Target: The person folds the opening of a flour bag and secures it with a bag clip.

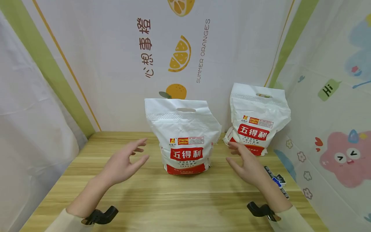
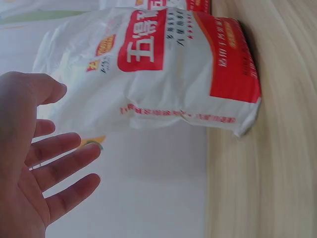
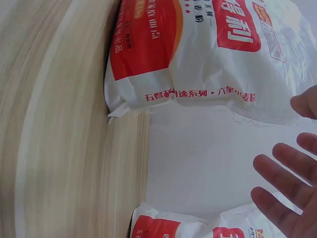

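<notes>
Front bag [image 1: 185, 138] upright, toward the table's [image 1: 174, 199] 12 o'clock edge. At its 8, left hand [image 1: 124, 165], loose-fingered, gripping nothing; at 4, right hand [image 1: 245, 164], likewise relaxed, apart from it. Between 2 and 3, second bag [image 1: 259, 117]. Possible trouble: tipping from uneven pushing, slipping from slack sides, bumping second bag if shoved toward 2.

This was a small curtained-off nook, whether in a home or a studio could not be told: a wood-grain desk [image 1: 179, 193] stood hemmed in by a backdrop [image 1: 116, 71] printed with oranges, a cartoon-covered sheet [image 1: 327, 125] and a plain white drape [image 1: 34, 122].
</notes>
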